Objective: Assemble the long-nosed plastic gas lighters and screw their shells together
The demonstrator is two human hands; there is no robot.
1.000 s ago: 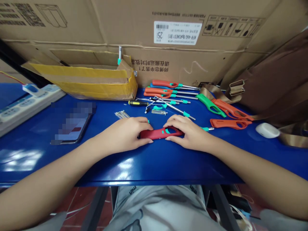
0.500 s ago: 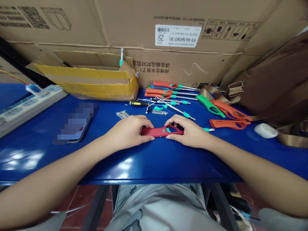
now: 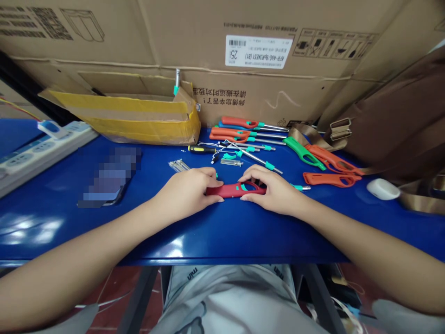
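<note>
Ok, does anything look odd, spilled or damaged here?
The large cardboard behind the table: its printing and white label are upside down. The smartphone is partly pixelated, so its condition is unclear. I see no spill, nor damage on the visible red lighter handle.

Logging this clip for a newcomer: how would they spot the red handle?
Start at the blue table, then find the left hand and right hand near its middle. Between them is the red handle, gripped at both ends, its loop toward the right hand. Unlike the orange handles and green handle lying unheld, it is deep red and held.
</note>
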